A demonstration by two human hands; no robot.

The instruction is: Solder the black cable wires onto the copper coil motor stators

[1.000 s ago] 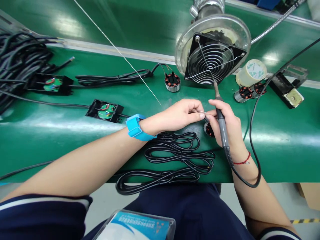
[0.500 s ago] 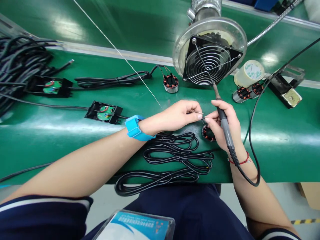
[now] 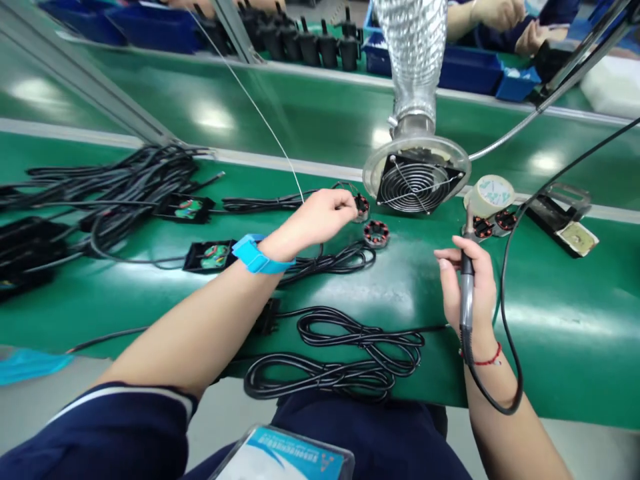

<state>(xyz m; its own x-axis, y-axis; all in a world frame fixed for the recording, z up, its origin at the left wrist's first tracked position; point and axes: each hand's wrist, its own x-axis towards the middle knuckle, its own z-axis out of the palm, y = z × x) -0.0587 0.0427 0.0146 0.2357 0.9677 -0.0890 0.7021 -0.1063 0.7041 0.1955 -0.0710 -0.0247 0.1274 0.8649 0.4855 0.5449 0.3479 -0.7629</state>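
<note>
My left hand (image 3: 327,217), with a blue wrist strap (image 3: 260,255), is over the bench with its fingers curled. A thin solder wire (image 3: 260,119) runs from above down into it; the wire's end is hidden. Just beyond its fingertips is a wound motor stator (image 3: 362,207), partly covered. A second stator (image 3: 376,235) lies close by, at the end of a coiled black cable (image 3: 345,261). Farther right, my right hand (image 3: 475,287) holds a soldering iron (image 3: 467,293), tip upward, with thumb and forefinger apart around empty air.
A fume fan (image 3: 417,187) hangs on a foil duct. Right of it are a tape roll (image 3: 493,195), two stators (image 3: 483,228) and an iron stand (image 3: 565,223). Black cable coils (image 3: 320,377) lie in front; open black boxes with circuit boards (image 3: 210,257) sit left. A co-worker's hands (image 3: 500,13) show behind.
My hands have separated: the left went left and away from me, the right stayed right with the iron. The stator between them now lies farther back. The view has tilted up.
</note>
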